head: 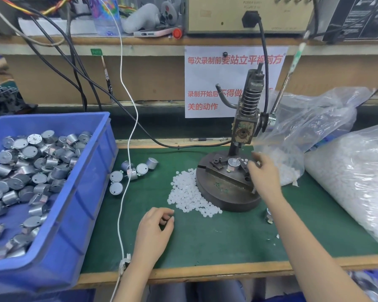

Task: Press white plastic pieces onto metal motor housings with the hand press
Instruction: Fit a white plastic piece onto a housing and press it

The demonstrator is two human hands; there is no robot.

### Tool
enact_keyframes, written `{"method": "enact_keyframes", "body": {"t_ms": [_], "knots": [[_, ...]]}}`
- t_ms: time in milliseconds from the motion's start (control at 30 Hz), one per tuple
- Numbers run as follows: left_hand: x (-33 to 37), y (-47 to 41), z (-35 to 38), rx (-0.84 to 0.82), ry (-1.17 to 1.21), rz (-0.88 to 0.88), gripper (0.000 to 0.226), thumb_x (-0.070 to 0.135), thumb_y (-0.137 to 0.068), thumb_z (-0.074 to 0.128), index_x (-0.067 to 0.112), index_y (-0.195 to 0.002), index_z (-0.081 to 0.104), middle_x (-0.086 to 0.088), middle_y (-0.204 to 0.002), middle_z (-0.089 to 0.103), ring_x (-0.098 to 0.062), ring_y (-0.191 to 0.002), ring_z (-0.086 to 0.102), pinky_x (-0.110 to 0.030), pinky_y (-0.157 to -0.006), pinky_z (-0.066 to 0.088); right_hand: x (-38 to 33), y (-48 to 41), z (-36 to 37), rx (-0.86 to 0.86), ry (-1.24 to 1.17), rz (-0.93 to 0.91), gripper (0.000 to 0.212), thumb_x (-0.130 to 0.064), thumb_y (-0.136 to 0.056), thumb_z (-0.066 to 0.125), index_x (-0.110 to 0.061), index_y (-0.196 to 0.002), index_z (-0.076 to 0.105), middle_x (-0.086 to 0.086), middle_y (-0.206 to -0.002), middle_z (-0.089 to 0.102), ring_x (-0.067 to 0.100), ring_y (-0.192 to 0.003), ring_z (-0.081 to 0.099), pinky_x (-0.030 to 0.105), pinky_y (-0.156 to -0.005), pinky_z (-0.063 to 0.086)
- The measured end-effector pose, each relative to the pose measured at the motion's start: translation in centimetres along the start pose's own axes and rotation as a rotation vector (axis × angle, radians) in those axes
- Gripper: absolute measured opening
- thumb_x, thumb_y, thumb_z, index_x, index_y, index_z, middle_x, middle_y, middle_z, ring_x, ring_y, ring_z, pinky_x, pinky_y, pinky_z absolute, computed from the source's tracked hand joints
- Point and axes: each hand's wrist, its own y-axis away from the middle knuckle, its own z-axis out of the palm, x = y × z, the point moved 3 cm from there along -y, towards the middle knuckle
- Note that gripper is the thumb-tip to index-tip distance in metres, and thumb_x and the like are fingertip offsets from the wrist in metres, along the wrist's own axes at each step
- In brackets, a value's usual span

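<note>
Head view shows the hand press [246,125] standing on its round base [225,199] toward the right of the green worktop [205,240]. One motor housing [234,166] sits upright in the fixture under the ram. The right hand [264,175] is at the fixture just beside that housing. Its fingers [252,165] are blurred, so it cannot be told whether they are apart or pinching a piece; probably they are seating the part.

The left hand [156,229] rests low on the worktop at the near edge of the pile of white plastic pieces [188,196]. Its fingers [169,217] curl loosely toward the thumb, and whether a piece sits between them cannot be told. The pile hugs the base's left side, likely to keep pieces a short reach from the fixture. Loose housings [129,174] lie between the pile and the blue bin [92,171], which holds many more.

The lever [287,83] rises up and to the right, above a clear bag [314,118] that crowds the press's right side. A fuller bag [358,182] takes the right edge. Open room lies in front of the base, between the forearms. A white cable [129,149] hangs down its left side and could snag a reaching hand.
</note>
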Motion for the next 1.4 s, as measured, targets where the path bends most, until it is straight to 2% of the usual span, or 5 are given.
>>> {"method": "enact_keyframes", "body": {"t_ms": [300, 500, 667, 1100, 1400], "knots": [[0.9, 0.3, 0.0, -0.033, -0.166, 0.115, 0.029, 0.009, -0.080, 0.067, 0.018, -0.108, 0.068, 0.005, -0.081, 0.052, -0.013, -0.077, 0.052, -0.030, -0.078, 0.044, -1.1, 0.3, 3.7, -0.065, 0.391, -0.297, 0.038, -0.016, -0.089, 0.060, -0.004, -0.125, 0.057, 0.013, -0.125, 0.058, 0.029, -0.117, 0.049, 0.039, -0.108, 0.027], [1.6, 0.9, 1.3, -0.066, -0.522, 0.337, 0.050, 0.026, -0.067, 0.080, 0.017, -0.114, 0.066, -0.003, -0.100, 0.063, -0.022, -0.084, 0.062, -0.034, -0.071, 0.052, 0.9, 4.3, 0.0, 0.043, 0.312, -0.276, 0.034, -0.015, -0.082, 0.070, -0.004, -0.113, 0.065, 0.011, -0.109, 0.065, 0.031, -0.104, 0.052, 0.025, -0.090, 0.028], [0.1, 0.4, 2.0, -0.164, -0.544, 0.215, 0.049, 0.043, -0.096, 0.036, 0.032, -0.143, 0.030, 0.012, -0.146, 0.030, -0.013, -0.128, 0.031, -0.028, -0.103, 0.021, 3.3, 9.0, -1.4, 0.021, 0.291, -0.268, 0.033, -0.009, -0.076, 0.075, -0.005, -0.107, 0.068, 0.008, -0.102, 0.067, 0.030, -0.096, 0.055, 0.020, -0.083, 0.030], [-0.3, 0.3, 1.9, -0.143, -0.490, 0.181, 0.046, 0.039, -0.098, 0.029, 0.031, -0.144, 0.026, 0.020, -0.143, 0.029, -0.004, -0.127, 0.025, -0.020, -0.100, 0.013, 3.5, 10.8, -0.5, 0.128, 0.447, -0.252, 0.043, -0.008, -0.067, 0.082, -0.003, -0.108, 0.067, 0.018, -0.107, 0.061, 0.040, -0.095, 0.055, 0.043, -0.085, 0.043], [1.1, 0.8, 1.7, -0.185, -0.617, 0.294, 0.038, 0.026, -0.098, 0.027, 0.020, -0.131, 0.044, 0.001, -0.132, 0.048, -0.020, -0.117, 0.039, -0.031, -0.096, 0.028, -8.3, 11.5, 13.4, -0.461, 0.274, -0.623, 0.036, -0.019, -0.094, 0.050, -0.012, -0.129, 0.052, 0.007, -0.124, 0.049, 0.023, -0.116, 0.040, 0.024, -0.099, 0.026]]}}
